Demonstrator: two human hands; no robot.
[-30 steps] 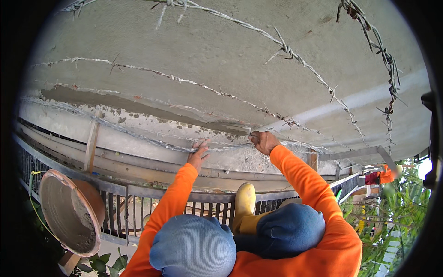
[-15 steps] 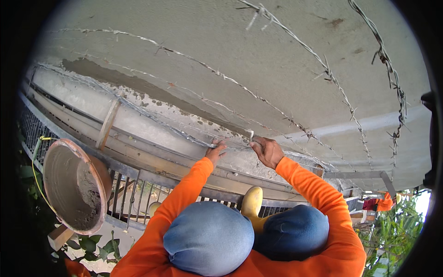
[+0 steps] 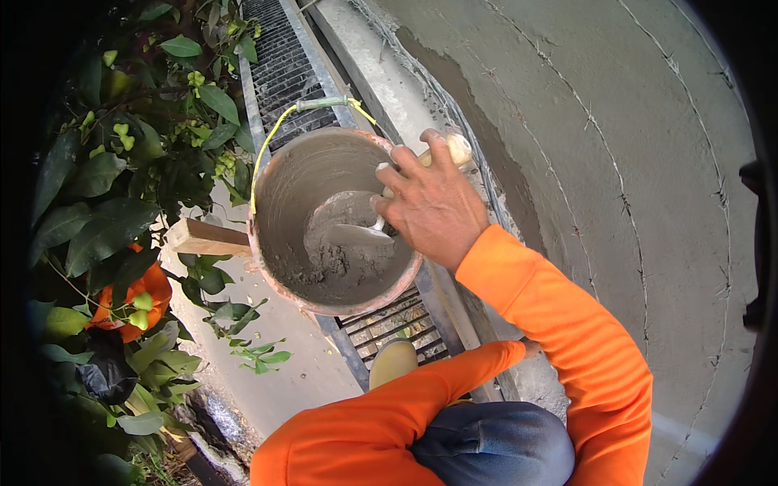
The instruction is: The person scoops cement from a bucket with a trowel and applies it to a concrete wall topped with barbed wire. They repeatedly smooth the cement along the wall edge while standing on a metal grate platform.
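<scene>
My right hand (image 3: 438, 198) is closed round the pale handle of a trowel (image 3: 361, 236), over the right rim of a bucket (image 3: 279, 285). The trowel's metal blade reaches down into the bucket, at the wet grey mortar (image 3: 340, 263) lying in the bottom. A yellow handle with a green grip (image 3: 322, 103) arches at the bucket's far side. Only a sliver of my left hand (image 3: 531, 349) shows beyond its orange cuff, beside the ledge and behind my right forearm; its fingers are hidden.
Strands of barbed wire (image 3: 622, 194) run along the grey plastered wall (image 3: 689, 267) on the right. The bucket stands on a metal grating walkway (image 3: 397, 324). A wooden beam end (image 3: 207, 239) juts out at its left, near leafy branches (image 3: 105, 235) and an orange object (image 3: 138, 300).
The view has swung left towards the bucket. My right hand has gone from the wall to over the bucket, with the trowel in it. My left hand has become mostly hidden.
</scene>
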